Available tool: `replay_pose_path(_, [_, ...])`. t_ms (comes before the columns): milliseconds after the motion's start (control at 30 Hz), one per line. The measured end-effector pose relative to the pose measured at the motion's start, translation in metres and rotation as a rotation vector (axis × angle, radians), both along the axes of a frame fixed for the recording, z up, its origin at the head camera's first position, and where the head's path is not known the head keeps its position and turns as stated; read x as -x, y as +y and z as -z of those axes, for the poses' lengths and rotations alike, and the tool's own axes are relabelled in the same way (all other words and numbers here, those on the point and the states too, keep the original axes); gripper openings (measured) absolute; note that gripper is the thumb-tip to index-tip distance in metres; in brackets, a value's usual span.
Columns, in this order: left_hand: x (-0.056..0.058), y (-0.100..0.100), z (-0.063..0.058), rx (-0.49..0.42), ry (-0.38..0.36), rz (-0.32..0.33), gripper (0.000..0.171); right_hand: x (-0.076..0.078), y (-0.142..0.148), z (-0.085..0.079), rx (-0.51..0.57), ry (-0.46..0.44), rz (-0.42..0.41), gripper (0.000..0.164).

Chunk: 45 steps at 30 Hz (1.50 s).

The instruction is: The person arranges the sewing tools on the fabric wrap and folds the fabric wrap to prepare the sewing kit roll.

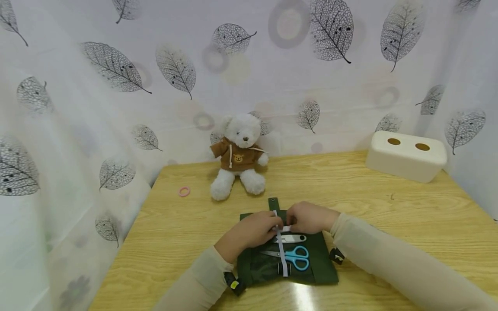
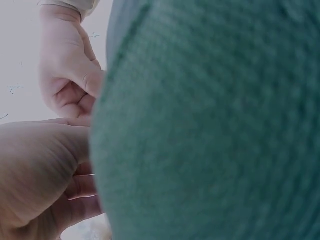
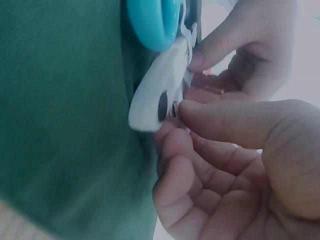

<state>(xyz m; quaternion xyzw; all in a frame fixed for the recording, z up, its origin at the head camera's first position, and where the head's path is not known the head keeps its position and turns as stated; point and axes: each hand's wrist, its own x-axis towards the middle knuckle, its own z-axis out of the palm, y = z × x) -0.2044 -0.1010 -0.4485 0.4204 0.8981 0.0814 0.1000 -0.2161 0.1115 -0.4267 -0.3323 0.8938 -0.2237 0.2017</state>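
A dark green fabric pouch [image 1: 324, 263] lies unfolded on the table, its snap strap [image 1: 273, 202] pointing away. A white elastic band [image 1: 282, 255] runs down its middle. Under the band are turquoise-handled scissors [image 1: 298, 258], a white flat tool with a hole [image 1: 293, 239] and a black item [image 1: 284, 269]. My left hand [image 1: 254, 231] pinches the band near its upper part. Close beside it, my right hand [image 1: 311, 218] pinches a small white piece [image 1: 286, 229], mostly hidden by the fingers; I cannot tell its kind. Green fabric [image 2: 210, 125] fills most of the left wrist view.
A white teddy bear [image 1: 242, 157] in a brown hoodie sits behind the pouch. To its left lies a pink ring [image 1: 184, 191]. At the back right stands a cream box [image 1: 406, 157] with two round holes. A leaf-patterned curtain [image 1: 241, 77] hangs behind the wooden table [image 1: 408, 224].
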Motion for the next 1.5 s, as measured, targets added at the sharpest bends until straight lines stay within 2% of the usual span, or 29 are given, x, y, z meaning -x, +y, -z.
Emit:
replay_pose_path(333, [-0.003, 0.004, -0.003, 0.014, -0.013, -0.023, 0.012, -0.005, -0.006, 0.004, 0.051, 0.003, -0.037, 0.005])
replay_pose_path(500, [-0.011, -0.003, -0.003, 0.0, -0.006, -0.026, 0.013, -0.016, 0.005, -0.002, 0.062, 0.071, -0.057, 0.004])
replay_pose_path(667, [-0.036, -0.016, -0.007, -0.024, 0.049, -0.001, 0.024, -0.045, 0.019, -0.01, 0.094, 0.207, -0.117, 0.006])
replay_pose_path(800, [-0.062, -0.015, -0.01, -0.071, 0.014, 0.073, 0.035, -0.072, 0.026, -0.008, 0.129, 0.311, -0.201, 0.006])
replay_pose_path(900, [-0.078, -0.013, -0.01, -0.037, 0.02, 0.11, 0.042, -0.089, 0.028, -0.004, 0.121, 0.349, -0.225, 0.011])
replay_pose_path(1033, [-0.09, -0.011, -0.008, 0.032, 0.051, 0.104, 0.047, -0.103, 0.03, 0.001, 0.055, 0.342, -0.213, 0.025])
replay_pose_path(1167, [-0.094, -0.009, -0.006, 0.063, 0.07, 0.086, 0.037, -0.109, 0.031, 0.004, -0.001, 0.312, -0.187, 0.033])
replay_pose_path(1300, [-0.094, -0.008, -0.006, 0.054, 0.096, 0.075, 0.025, -0.111, 0.029, 0.007, -0.013, 0.365, -0.182, 0.029])
replay_pose_path(1433, [-0.092, -0.009, -0.004, -0.002, 0.119, 0.067, 0.012, -0.109, 0.028, 0.008, 0.044, 0.438, -0.208, 0.014])
replay_pose_path(1500, [-0.089, -0.01, -0.004, -0.046, 0.101, 0.054, 0.009, -0.105, 0.028, 0.008, 0.099, 0.436, -0.215, 0.013])
